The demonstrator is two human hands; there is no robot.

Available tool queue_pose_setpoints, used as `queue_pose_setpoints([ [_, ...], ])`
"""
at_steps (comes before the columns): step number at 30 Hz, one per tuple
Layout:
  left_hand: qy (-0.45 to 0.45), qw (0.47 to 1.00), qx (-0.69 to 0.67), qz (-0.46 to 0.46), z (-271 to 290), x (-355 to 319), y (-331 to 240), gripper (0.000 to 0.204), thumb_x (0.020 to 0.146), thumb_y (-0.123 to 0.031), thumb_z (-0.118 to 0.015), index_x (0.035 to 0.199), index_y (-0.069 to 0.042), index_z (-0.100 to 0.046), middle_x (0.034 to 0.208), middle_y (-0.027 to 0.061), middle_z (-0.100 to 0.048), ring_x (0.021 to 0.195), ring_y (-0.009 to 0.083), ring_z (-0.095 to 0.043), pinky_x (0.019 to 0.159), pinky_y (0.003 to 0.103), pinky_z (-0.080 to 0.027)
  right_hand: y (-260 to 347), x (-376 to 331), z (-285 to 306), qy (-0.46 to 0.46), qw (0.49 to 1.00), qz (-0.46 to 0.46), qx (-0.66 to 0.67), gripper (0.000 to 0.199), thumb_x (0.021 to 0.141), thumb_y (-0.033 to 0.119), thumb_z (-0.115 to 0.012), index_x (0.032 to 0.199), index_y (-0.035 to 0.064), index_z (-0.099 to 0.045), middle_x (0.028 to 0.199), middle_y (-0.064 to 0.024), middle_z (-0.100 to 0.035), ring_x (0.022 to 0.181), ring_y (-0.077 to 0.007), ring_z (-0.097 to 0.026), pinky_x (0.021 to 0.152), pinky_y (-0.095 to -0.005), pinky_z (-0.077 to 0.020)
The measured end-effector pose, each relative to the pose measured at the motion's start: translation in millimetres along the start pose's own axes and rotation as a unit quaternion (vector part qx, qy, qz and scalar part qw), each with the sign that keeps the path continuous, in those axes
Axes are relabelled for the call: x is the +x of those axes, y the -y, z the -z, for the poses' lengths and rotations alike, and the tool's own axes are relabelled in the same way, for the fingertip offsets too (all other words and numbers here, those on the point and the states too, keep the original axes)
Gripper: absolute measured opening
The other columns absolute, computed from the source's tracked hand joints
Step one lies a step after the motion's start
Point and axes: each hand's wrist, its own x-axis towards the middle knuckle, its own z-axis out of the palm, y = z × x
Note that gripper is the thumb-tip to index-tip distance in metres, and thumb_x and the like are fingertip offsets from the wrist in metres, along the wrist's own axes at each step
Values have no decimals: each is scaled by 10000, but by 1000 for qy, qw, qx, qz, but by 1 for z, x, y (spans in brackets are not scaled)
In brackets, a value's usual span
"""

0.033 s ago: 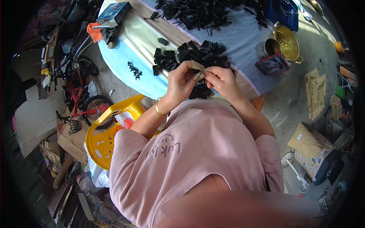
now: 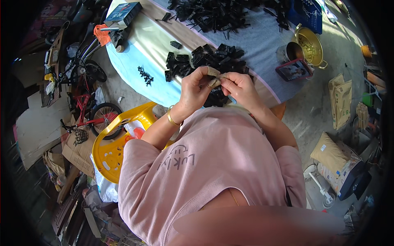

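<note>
My left hand (image 2: 196,88) and my right hand (image 2: 240,87) are drawn together in front of my chest, fingertips meeting over a small black plastic part (image 2: 216,80). Both hands are pinched on it, the taped fingers (image 2: 213,72) of my left hand pressing from above, the right thumb and forefinger closing in from the other side. The part is mostly hidden by my fingers, so I cannot tell its exact shape. A gold bangle (image 2: 171,118) sits on my left wrist.

Just beyond my hands, a heap of black parts (image 2: 205,59) lies on the near edge of the round surface (image 2: 154,49). A larger spread of black pieces (image 2: 221,14) lies farther back. To my right on the surface are a red-cased phone (image 2: 294,69), a metal cup (image 2: 290,51) and a brass colander (image 2: 310,45). A yellow plastic chair (image 2: 113,143) stands on the floor at my left.
</note>
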Motion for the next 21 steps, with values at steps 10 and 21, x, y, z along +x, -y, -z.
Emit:
queue_pose_setpoints([
  [10,-82,916,386,65,61,21,61,476,721,-56,-611,1173,-58,-460,915,190,-596,841,359,-579,728,397,-461,-52,129,65,-175,816,111,-540,328,754,153,-600,1080,130,-565,739,-106,-620,646,-268,-607,570,-358,-481],
  [21,-57,990,60,118,51,39,58,365,847,-170,-575,1137,41,-508,1073,120,-573,978,183,-555,852,259,-420,-75,152,84,-108,751,116,-641,139,751,72,-507,863,56,-588,779,-126,-627,723,-301,-617,605,-391,-495],
])
